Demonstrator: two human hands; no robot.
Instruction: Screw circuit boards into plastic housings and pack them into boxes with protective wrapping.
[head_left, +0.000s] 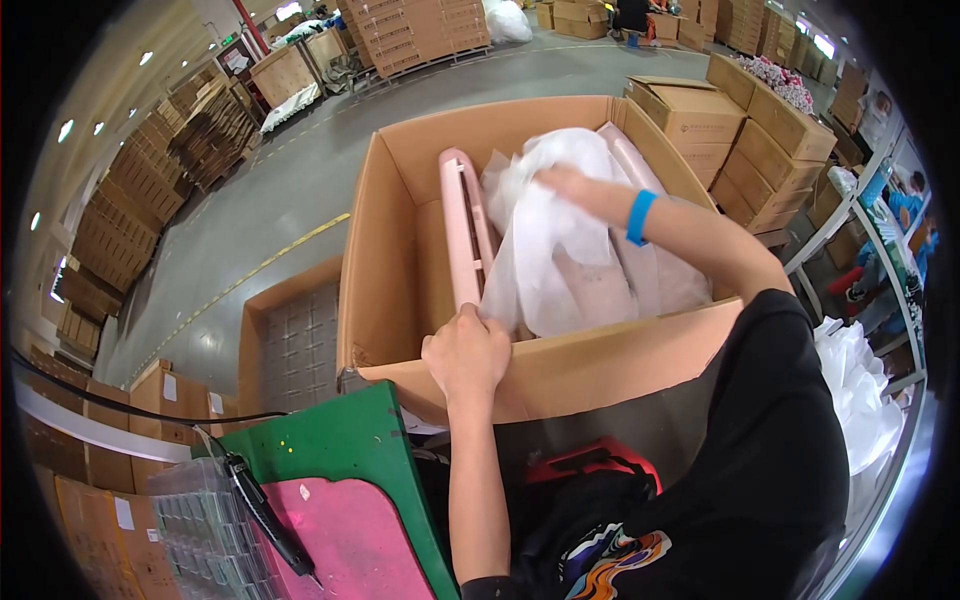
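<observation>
A large open cardboard box (395, 260) stands in front of me. Inside, a long pink plastic part (465, 225) with a dark slot leans upright on the left. My left hand (468, 355) is closed at the box's front rim, by the lower end of that pink part; its fingertips are hidden. My right hand (568, 190), a blue band on its wrist, reaches into the box and grips a bunched, translucent white wrapping sheet (550, 240); the fingers are slightly blurred. Pale pink wrapped parts (595, 292) show beneath and beside the sheet.
At lower left, a green board (385, 440) carries a pink pad (345, 530), a black electric screwdriver (265, 515) and stacked clear trays (205, 525). Closed cartons (695, 125) are piled beyond the box. A metal rack (850, 215) and white sheets (855, 400) stand at right.
</observation>
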